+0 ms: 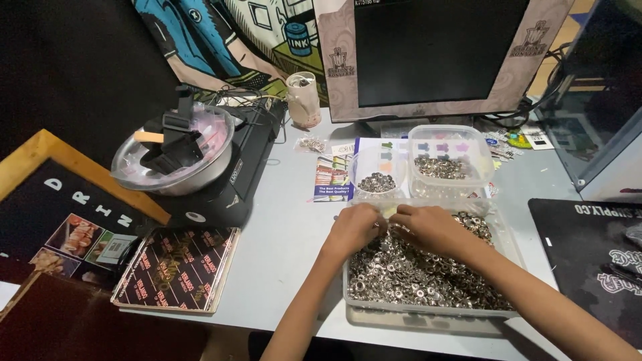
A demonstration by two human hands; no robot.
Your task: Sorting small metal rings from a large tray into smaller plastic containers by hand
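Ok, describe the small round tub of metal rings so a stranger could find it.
Start at the dark monitor at the back. Below it two clear tubs sit side by side beyond both hands. The small round tub is the left one, smaller than the square tub.

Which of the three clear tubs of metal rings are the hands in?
The big front tub, nearest the person and heaped with rings. Both the left hand and right hand are inside it. The two smaller tubs sit untouched behind.

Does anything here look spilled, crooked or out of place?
Nothing looks spilled: the metal rings stay inside their clear tray, where the left hand and right hand meet. The only oddity is the black mat, which overhangs the table edge slightly askew.
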